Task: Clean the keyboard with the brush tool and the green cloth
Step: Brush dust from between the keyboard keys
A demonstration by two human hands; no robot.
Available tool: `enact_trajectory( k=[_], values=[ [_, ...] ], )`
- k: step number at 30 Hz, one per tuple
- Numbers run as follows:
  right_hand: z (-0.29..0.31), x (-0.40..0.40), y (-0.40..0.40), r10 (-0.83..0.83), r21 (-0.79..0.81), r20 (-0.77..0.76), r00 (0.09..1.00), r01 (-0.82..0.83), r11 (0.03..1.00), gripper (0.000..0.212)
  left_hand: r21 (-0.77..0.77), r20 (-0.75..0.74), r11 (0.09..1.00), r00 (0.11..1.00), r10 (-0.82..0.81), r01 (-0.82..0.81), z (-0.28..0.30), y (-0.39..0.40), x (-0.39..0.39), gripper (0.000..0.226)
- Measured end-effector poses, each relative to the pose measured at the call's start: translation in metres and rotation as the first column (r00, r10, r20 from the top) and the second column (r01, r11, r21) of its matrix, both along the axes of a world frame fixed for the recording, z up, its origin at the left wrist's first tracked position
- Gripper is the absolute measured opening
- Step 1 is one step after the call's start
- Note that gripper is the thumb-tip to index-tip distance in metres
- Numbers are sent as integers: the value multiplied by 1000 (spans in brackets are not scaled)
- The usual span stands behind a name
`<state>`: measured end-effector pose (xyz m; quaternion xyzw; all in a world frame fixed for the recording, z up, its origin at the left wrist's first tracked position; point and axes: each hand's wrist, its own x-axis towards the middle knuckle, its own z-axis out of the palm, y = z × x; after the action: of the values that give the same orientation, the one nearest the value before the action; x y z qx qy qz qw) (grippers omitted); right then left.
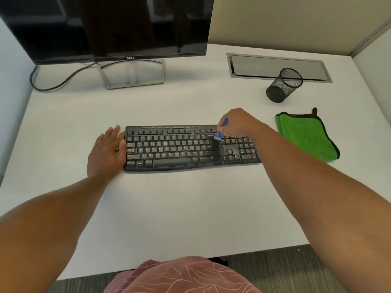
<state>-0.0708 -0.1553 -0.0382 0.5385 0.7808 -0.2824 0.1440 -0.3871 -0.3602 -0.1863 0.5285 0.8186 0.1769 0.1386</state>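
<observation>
At the bench's [63, 115] middle, the left hand [106, 152] rests flat, fingers straight, against the keyboard's [182, 149] left end. The right hand [239, 123] pinches the blue brush tool [220, 132] over dusty keys. Toward the right edge lie the green cloth [306, 138] and a tipped mesh cup [283, 85].

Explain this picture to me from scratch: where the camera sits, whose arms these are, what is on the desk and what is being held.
There is no machine here. The single picture comes from a camera worn on a person's head, looking forward and down, so the two arms are that person's own. On the white desk lies a black keyboard. The left hand rests flat against its left end, steadying it. The right hand grips a small blue brush tool, its bristles down on the keys near the number pad. To the right lies a folded green cloth, untouched. Behind stand a dark monitor and a mesh pen cup.
</observation>
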Motion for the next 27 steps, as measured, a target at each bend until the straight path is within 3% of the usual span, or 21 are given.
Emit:
enact_trajectory(
  k=[3, 7, 9, 14, 17, 22, 27],
  values=[
    [-6, 2, -6, 33, 71, 2, 999, -33, 997, 17, 0, -1, 1000, 1000, -2, 2, -1, 1, -1, 62],
    [1, 8, -20, 178, -301, 230, 957, -104, 948, 10, -1, -6, 1000, 1000, -6, 6, -2, 0, -2, 62],
    [5, 10, -22, 197, -358, 260, 945, -96, 929, 10, -1, -6, 1000, 1000, -8, 8, -2, 0, -2, 62],
    [2, 8, -20, -93, -124, -60, 994, 85, 989, 17, 6, -4, 1000, 1000, -4, 4, -1, 0, -1, 61],
    [-3, 5, -28, -137, 45, -120, 983, 143, 989, 20, 15, 2, 1000, 1000, -2, 2, 1, 0, 1, 60],
    [-3, 6, -39, -40, -232, -10, 999, 36, 972, 10, 14, -4, 1000, 1000, -3, 4, -2, 0, -1, 59],
    [-4, -3, -27, -154, -64, -86, 984, 148, 987, 19, 11, -3, 1000, 1000, -6, 6, -4, 0, -2, 58]
  ],
)
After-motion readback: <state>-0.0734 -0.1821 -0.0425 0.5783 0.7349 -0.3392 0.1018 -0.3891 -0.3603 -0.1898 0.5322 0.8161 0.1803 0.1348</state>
